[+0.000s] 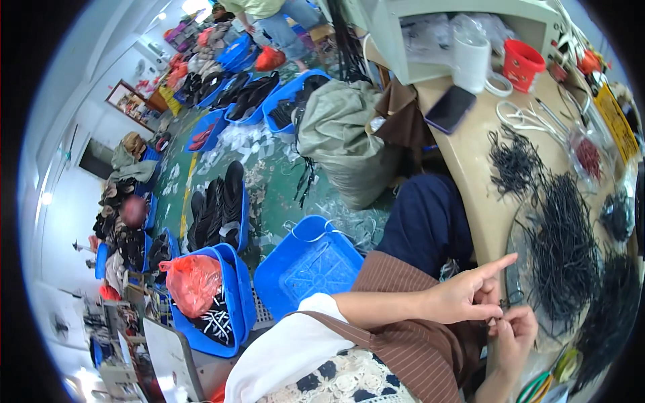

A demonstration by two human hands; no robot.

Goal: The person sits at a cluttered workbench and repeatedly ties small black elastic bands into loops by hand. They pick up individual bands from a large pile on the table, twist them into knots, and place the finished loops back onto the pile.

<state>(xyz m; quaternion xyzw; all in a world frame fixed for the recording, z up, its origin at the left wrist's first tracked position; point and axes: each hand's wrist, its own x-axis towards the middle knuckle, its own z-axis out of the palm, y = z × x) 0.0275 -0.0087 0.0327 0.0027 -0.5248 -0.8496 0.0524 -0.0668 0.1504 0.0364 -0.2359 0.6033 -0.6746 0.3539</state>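
Black strand (504, 303) at fingertips (496, 312), mostly indistinct

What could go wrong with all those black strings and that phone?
Maybe these things:
1. The black strings lie in a loose, crossing heap, so pulling one could tangle it with others.
2. The phone lies close to the edge of the table, so a bump might knock it off.
3. The left hand and right hand meet at the fingertips; anything small pinched there, too hidden to tell, could slip.
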